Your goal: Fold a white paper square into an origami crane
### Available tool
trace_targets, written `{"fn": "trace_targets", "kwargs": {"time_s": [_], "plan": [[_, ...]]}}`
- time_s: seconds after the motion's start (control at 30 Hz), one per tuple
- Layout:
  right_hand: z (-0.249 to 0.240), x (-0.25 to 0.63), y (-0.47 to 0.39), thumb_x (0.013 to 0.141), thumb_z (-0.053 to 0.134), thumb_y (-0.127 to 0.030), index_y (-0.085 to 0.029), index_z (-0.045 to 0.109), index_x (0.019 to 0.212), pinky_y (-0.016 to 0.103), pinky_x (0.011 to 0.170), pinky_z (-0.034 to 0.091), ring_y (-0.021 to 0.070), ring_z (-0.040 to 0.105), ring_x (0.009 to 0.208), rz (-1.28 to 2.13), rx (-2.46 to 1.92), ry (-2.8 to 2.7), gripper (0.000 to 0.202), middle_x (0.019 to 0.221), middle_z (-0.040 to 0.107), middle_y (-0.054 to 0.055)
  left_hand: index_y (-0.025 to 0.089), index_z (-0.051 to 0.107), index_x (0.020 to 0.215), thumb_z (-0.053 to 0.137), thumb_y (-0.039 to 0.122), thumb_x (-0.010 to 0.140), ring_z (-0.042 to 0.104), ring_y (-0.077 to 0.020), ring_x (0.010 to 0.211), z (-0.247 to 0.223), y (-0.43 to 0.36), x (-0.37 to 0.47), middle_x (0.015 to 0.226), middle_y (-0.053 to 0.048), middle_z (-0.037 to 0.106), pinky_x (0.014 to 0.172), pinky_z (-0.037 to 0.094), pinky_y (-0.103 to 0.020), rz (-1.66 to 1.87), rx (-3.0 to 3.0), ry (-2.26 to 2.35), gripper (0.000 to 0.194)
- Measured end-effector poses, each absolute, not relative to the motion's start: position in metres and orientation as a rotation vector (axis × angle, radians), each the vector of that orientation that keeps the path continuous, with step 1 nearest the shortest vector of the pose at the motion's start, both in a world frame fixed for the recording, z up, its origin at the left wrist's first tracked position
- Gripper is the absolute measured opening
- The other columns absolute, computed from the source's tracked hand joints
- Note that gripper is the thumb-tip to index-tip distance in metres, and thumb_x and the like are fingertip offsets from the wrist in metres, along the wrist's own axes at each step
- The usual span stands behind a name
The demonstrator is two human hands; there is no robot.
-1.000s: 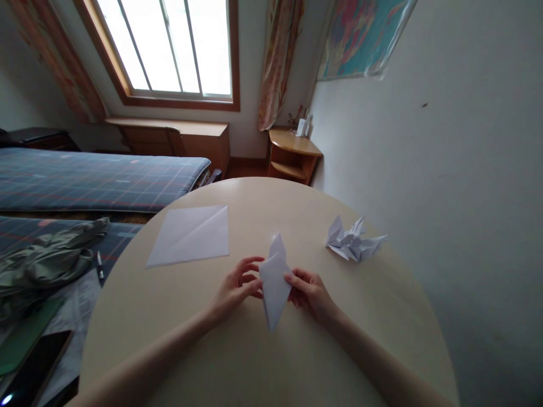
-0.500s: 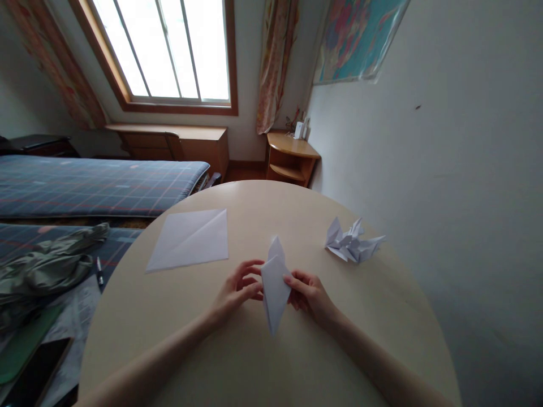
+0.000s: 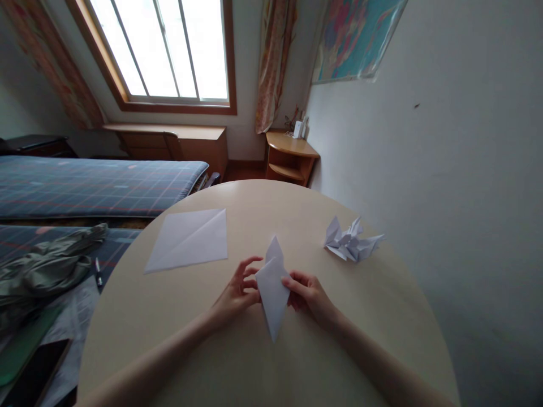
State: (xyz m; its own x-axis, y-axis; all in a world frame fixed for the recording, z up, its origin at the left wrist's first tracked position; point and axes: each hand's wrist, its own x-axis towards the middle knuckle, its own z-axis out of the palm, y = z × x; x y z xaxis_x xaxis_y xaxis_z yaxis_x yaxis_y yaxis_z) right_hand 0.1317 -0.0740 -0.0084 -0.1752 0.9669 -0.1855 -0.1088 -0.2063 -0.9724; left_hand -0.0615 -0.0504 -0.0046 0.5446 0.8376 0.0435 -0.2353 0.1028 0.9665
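Note:
A white folded paper (image 3: 274, 297), shaped like a narrow kite with a pointed flap rising at its far end, is held just over the table in front of me. My right hand (image 3: 309, 294) pinches its right edge, thumb on the front face and fingers behind. At the left corner of the paper is my left hand (image 3: 240, 291), its fingers curved and spread apart, the tips close to or touching the edge. Whether any of those fingertips reach behind the paper, I cannot tell.
On the round cream table (image 3: 190, 350), a creased white sheet (image 3: 190, 240) lies at the far left. Several folded white paper figures (image 3: 352, 240) cluster at the right. Beyond the left edge are a bed (image 3: 97, 186), crumpled cloth (image 3: 46, 265), a pen (image 3: 98, 272) and a phone (image 3: 38, 370).
The folded paper has turned so its front face shows wider, and its left corner has shifted left toward my left hand. My right hand keeps its pinch in nearly the same place.

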Motion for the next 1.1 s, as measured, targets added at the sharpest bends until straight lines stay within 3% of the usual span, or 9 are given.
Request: {"fn": "trace_targets", "kwargs": {"time_s": [0.13, 0.27, 0.33, 0.47, 0.67, 0.73, 0.83, 1.0, 1.1], "plan": [[-0.007, 0.131, -0.075, 0.072, 0.063, -0.048, -0.017, 0.052, 0.073, 0.021, 0.041, 0.026, 0.007, 0.041, 0.041, 1.477, -1.148, -1.19, 0.033, 0.05, 0.05, -0.005, 0.021, 0.048, 0.106, 0.071, 0.033, 0.072, 0.063, -0.0186, 0.08, -0.01, -0.049, -0.06, 0.094, -0.006, 0.064, 0.068, 0.049, -0.027, 0.774, 1.2, 0.586, 0.043], [-0.004, 0.131, -0.075, 0.073, 0.065, -0.044, -0.024, 0.047, 0.101, 0.021, 0.048, 0.032, 0.009, 0.043, 0.05, 1.35, -1.047, -1.16, 0.039, 0.058, 0.047, -0.008, 0.016, 0.056, 0.098, 0.074, 0.036, 0.067, 0.064, -0.0212, 0.084, -0.007, -0.048, -0.059, 0.088, -0.006, 0.068, 0.071, 0.049, -0.028, 0.817, 1.161, 0.711, 0.041], [-0.004, 0.133, -0.074, 0.075, 0.063, -0.046, -0.025, 0.048, 0.106, 0.023, 0.053, 0.036, 0.0104, 0.046, 0.056, 1.305, -1.016, -1.189, 0.04, 0.065, 0.049, -0.005, 0.015, 0.061, 0.096, 0.074, 0.038, 0.067, 0.064, -0.0212, 0.084, -0.005, -0.048, -0.059, 0.089, -0.007, 0.069, 0.073, 0.049, -0.029, 0.849, 1.137, 0.772, 0.039], [-0.009, 0.139, -0.074, 0.068, 0.068, -0.049, -0.021, 0.057, 0.092, 0.026, 0.06, 0.04, 0.0144, 0.052, 0.067, 1.33, -1.016, -1.304, 0.038, 0.075, 0.055, 0.001, 0.012, 0.068, 0.091, 0.074, 0.044, 0.064, 0.066, -0.0205, 0.074, -0.002, -0.048, -0.061, 0.083, -0.008, 0.071, 0.072, 0.052, -0.033, 0.881, 1.105, 0.865, 0.042], [-0.016, 0.138, -0.071, 0.067, 0.07, -0.045, -0.018, 0.053, 0.077, 0.024, 0.052, 0.036, 0.0109, 0.05, 0.055, 1.353, -1.113, -1.276, 0.033, 0.06, 0.053, -0.003, 0.011, 0.07, 0.073, 0.072, 0.048, 0.063, 0.065, -0.0194, 0.063, -0.004, -0.05, -0.058, 0.069, -0.006, 0.07, 0.064, 0.054, -0.031, 0.87, 1.136, 0.924, 0.038], [-0.016, 0.136, -0.071, 0.068, 0.068, -0.048, -0.018, 0.051, 0.074, 0.023, 0.048, 0.032, 0.0099, 0.047, 0.05, 1.368, -1.153, -1.247, 0.035, 0.055, 0.052, -0.004, 0.011, 0.068, 0.078, 0.072, 0.048, 0.064, 0.066, -0.02, 0.063, -0.006, -0.051, -0.057, 0.07, -0.006, 0.07, 0.062, 0.054, -0.031, 0.864, 1.13, 0.915, 0.039], [-0.013, 0.133, -0.073, 0.069, 0.067, -0.05, -0.018, 0.049, 0.071, 0.022, 0.043, 0.026, 0.0075, 0.04, 0.045, 1.344, -1.226, -1.212, 0.036, 0.052, 0.049, -0.005, 0.012, 0.058, 0.105, 0.071, 0.047, 0.066, 0.066, -0.0195, 0.062, -0.004, -0.052, -0.056, 0.068, -0.004, 0.069, 0.058, 0.054, -0.03, 0.876, 1.138, 0.912, 0.054], [-0.007, 0.127, -0.075, 0.066, 0.071, -0.046, -0.02, 0.046, 0.078, 0.021, 0.042, 0.029, 0.0076, 0.04, 0.045, 1.276, -1.177, -1.128, 0.037, 0.055, 0.046, -0.007, 0.012, 0.033, 0.132, 0.071, 0.046, 0.067, 0.066, -0.0194, 0.065, 0.002, -0.053, -0.056, 0.064, -0.001, 0.068, 0.064, 0.054, -0.032, 0.869, 1.136, 0.921, 0.083], [-0.003, 0.125, -0.076, 0.066, 0.071, -0.044, -0.021, 0.047, 0.089, 0.021, 0.043, 0.032, 0.0086, 0.042, 0.044, 1.253, -1.164, -1.137, 0.04, 0.052, 0.045, -0.009, 0.01, 0.048, 0.121, 0.072, 0.045, 0.066, 0.067, -0.0211, 0.071, 0.001, -0.054, -0.055, 0.071, -0.005, 0.07, 0.068, 0.054, -0.033, 0.863, 1.093, 0.915, 0.07]]}}
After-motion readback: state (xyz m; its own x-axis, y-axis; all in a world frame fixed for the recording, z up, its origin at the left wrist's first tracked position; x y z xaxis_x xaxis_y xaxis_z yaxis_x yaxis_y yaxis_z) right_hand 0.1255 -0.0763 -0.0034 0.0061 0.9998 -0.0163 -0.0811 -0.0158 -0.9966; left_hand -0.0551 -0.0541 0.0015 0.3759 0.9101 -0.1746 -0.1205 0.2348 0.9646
